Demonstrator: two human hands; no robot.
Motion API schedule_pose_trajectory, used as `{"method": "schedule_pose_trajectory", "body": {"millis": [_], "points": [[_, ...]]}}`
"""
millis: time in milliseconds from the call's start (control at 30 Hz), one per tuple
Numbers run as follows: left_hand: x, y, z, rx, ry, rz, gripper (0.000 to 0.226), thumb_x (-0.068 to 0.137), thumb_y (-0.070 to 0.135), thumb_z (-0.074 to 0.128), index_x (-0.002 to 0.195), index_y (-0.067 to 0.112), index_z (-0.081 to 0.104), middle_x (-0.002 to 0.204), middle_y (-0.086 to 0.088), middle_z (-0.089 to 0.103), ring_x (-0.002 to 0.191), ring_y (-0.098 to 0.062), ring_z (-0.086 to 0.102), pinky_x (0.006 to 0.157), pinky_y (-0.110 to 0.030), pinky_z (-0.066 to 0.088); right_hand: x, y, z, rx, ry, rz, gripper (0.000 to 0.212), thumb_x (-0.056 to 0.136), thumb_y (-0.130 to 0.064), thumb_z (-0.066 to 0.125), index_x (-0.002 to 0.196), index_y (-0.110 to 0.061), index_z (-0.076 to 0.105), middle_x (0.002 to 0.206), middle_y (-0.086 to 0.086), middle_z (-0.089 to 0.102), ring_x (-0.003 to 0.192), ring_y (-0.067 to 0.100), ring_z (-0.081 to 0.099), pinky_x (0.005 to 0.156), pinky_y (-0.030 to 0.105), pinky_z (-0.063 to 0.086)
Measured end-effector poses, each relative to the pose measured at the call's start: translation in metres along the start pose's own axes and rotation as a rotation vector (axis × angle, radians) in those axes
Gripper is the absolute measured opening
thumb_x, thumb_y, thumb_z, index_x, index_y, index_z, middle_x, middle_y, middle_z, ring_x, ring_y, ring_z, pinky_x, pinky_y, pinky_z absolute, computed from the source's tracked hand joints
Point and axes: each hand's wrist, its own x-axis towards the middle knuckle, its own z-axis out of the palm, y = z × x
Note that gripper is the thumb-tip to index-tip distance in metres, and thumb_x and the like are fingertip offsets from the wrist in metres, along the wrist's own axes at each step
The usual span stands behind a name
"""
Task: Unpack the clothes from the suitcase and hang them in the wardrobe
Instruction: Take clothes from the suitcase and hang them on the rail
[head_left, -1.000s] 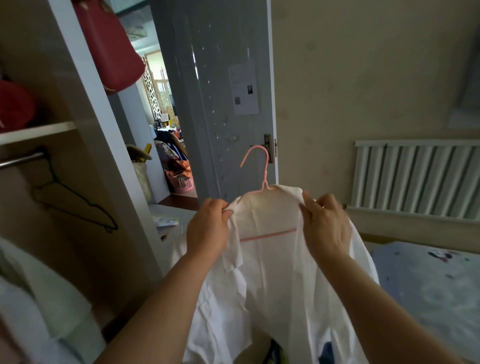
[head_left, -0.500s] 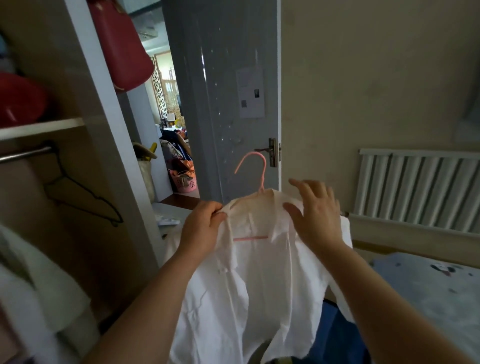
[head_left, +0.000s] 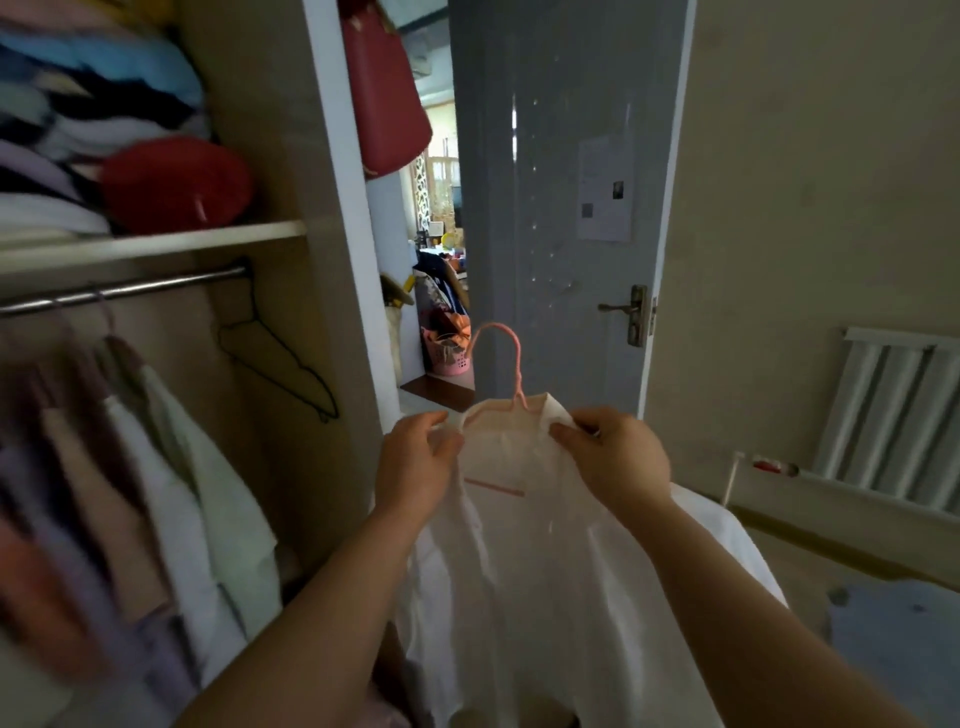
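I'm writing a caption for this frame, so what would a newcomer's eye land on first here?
First the white shirt on a pink hanger, held up at centre by the left hand and right hand at its collar. Next, on the left, the open wardrobe: its rail carries hung clothes and an empty black hanger. A red bag sits on the shelf above.
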Motion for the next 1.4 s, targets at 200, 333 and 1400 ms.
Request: {"method": "schedule_pose_trajectory", "body": {"millis": [200, 333, 1400], "points": [[0.006, -0.03, -0.05, 0.058, 0.109, -0.111, 0.036, 0.092, 0.028, 0.057, 0.127, 0.018, 0.056, 0.126, -0.003, 0.058, 0.114, -0.021, 0.054, 0.084, -0.026, 0.039, 0.006, -0.05, 0.046, 0.264, -0.183, -0.001, 0.013, 0.086, -0.034, 0.056, 0.079, -0.031, 0.067, 0.073, -0.004, 0.067, 0.071, 0.018, 0.064, 0.069, 0.036, 0.053], [0.022, -0.051, -0.079, 0.056, 0.158, -0.145, 0.026, 0.094, 0.021, 0.053, 0.119, 0.018, 0.061, 0.117, -0.003, 0.063, 0.106, -0.02, 0.059, 0.078, -0.024, 0.04, 0.011, -0.082, 0.083, 0.368, -0.289, -0.039, 0.023, 0.089, -0.021, 0.049, 0.09, -0.035, 0.067, 0.079, -0.003, 0.069, 0.076, 0.022, 0.066, 0.075, 0.043, 0.055], [0.233, -0.216, -0.239, 0.027, 0.218, -0.218, 0.031, 0.095, 0.011, 0.05, 0.125, 0.011, 0.057, 0.126, -0.011, 0.057, 0.115, -0.027, 0.055, 0.102, -0.033, 0.042, 0.138, -0.336, 0.358, 0.497, -0.173, -0.218, 0.035, 0.089, -0.017, 0.046, 0.119, -0.026, 0.062, 0.105, 0.009, 0.067, 0.094, 0.03, 0.063, 0.078, 0.044, 0.054]]}}
